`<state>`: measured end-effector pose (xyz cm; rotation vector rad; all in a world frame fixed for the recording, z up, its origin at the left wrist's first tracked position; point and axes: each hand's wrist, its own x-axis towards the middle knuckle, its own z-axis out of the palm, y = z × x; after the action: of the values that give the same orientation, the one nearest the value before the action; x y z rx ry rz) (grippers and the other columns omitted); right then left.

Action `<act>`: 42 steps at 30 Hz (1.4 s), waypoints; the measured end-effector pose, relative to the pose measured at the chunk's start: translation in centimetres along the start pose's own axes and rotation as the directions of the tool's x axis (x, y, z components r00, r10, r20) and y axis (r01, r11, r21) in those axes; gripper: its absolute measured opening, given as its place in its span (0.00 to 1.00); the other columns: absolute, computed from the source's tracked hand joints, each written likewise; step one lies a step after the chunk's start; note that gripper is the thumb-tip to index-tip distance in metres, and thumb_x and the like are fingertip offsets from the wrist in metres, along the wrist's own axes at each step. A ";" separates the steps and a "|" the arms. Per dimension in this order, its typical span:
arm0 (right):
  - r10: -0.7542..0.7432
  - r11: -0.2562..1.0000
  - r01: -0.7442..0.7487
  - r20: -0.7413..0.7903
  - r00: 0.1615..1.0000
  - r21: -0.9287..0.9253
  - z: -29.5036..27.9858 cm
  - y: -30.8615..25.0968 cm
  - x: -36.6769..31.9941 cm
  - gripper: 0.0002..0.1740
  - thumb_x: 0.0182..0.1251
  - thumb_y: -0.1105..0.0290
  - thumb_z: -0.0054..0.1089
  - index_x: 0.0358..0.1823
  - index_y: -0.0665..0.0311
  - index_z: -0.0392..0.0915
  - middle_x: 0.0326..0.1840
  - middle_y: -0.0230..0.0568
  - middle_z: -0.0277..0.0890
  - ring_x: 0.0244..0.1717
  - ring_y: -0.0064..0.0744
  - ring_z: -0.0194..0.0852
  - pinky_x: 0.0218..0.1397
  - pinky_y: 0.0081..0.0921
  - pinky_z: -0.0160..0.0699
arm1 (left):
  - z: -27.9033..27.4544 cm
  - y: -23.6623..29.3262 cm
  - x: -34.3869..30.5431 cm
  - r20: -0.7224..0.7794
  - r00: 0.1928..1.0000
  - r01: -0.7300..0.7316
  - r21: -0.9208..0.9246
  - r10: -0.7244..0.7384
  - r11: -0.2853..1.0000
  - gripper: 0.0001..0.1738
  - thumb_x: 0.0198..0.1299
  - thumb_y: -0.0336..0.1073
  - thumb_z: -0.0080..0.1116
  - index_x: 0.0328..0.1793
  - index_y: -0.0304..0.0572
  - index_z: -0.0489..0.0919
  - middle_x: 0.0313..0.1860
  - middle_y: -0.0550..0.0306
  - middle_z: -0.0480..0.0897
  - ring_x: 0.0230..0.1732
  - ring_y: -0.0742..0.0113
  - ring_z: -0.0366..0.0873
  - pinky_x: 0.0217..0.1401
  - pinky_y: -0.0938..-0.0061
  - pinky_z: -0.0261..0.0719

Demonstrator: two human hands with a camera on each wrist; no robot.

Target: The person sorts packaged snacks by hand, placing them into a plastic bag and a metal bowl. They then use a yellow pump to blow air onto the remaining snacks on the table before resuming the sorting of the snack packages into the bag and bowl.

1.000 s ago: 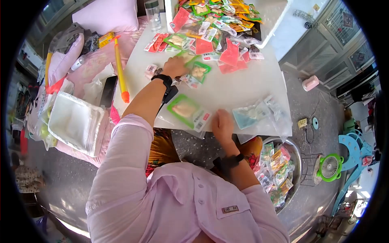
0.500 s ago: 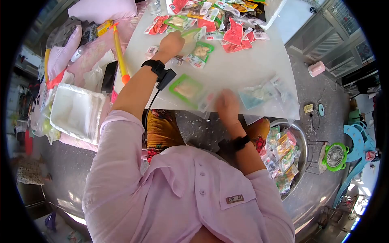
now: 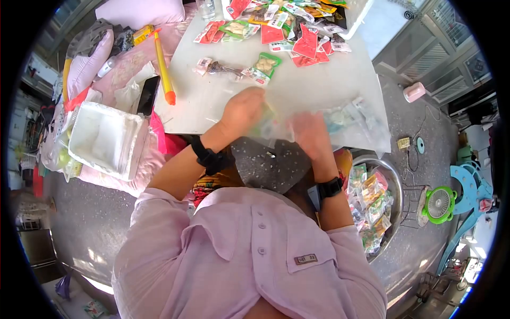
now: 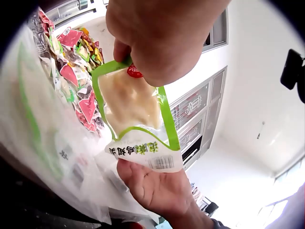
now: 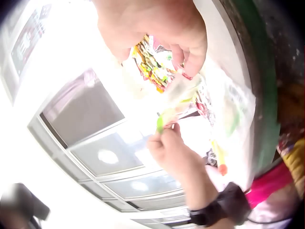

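Note:
Between the two hands hangs a green-edged packet of pale food (image 4: pixel 131 102), blurred in the head view. The left hand (image 3: pixel 241 111) pinches its top edge, plainest in the left wrist view. At the packet's lower, barcode end, the right hand (image 4: pixel 159 191) grips it, fingers partly hidden behind. The right wrist view shows the right hand (image 5: pixel 157 24) with curled fingers and the left hand (image 5: pixel 174 152) at a green corner. Beside them lies a clear bag with a green-edged shape inside (image 4: pixel 28 100).
Mixed packets (image 3: pixel 305 40) cover the table's far side, by a white foam box (image 3: pixel 361 16). Another green-edged packet (image 3: pixel 265 64) lies nearer. Clear bags (image 3: pixel 361 125) are at the right edge. A metal basin of packets (image 3: pixel 396 212) stands below; a foam tray (image 3: pixel 103 141) sits left.
The left hand has come back from the far packets toward the body, bringing a green-edged packet to the right hand. The right hand has shifted slightly right and now grips that packet.

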<state>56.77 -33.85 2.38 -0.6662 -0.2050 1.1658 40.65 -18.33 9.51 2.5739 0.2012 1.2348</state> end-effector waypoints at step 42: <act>-0.284 0.904 0.148 -0.306 0.909 -0.401 0.6 -1.1 -6.4 0.12 0.56 0.76 0.50 0.42 0.67 0.68 0.32 0.35 0.71 0.30 0.24 0.71 0.31 0.20 0.71 | 5.0 3.9 -5.9 0.254 0.875 0.428 -0.003 -0.413 0.904 0.04 0.44 0.29 0.48 0.24 0.37 0.70 0.23 0.44 0.71 0.32 0.47 0.69 0.34 0.59 0.68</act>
<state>54.78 -39.64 4.69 -1.1487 -0.1857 0.7720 40.89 -24.41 3.29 2.4230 0.6248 0.7424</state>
